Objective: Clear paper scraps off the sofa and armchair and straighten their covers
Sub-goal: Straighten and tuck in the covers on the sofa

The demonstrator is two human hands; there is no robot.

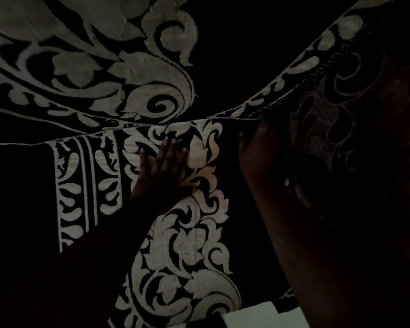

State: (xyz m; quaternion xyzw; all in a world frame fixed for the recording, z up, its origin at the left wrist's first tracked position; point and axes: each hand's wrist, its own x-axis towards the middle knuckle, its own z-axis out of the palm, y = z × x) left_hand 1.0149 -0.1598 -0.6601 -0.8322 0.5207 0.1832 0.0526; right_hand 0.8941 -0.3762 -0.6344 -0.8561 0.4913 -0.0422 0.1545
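A dark cover with a pale floral pattern [199, 252] fills the dim view, spread over a seat and up its backrest. My left hand [163, 166] lies flat on the seat part with fingers straight and spread, pressing the fabric just below the crease. My right hand [258, 152] reaches to the crease where seat and back meet, at the cover's stitched edge [301, 84]. Its fingers are lost in shadow. A pale sheet of paper [263, 316] lies on the cover at the bottom edge.
To the right of the stitched edge, darker upholstery with a swirl pattern [341, 95] shows. The backrest part of the cover [81, 55] rises at the upper left. The scene is very dark.
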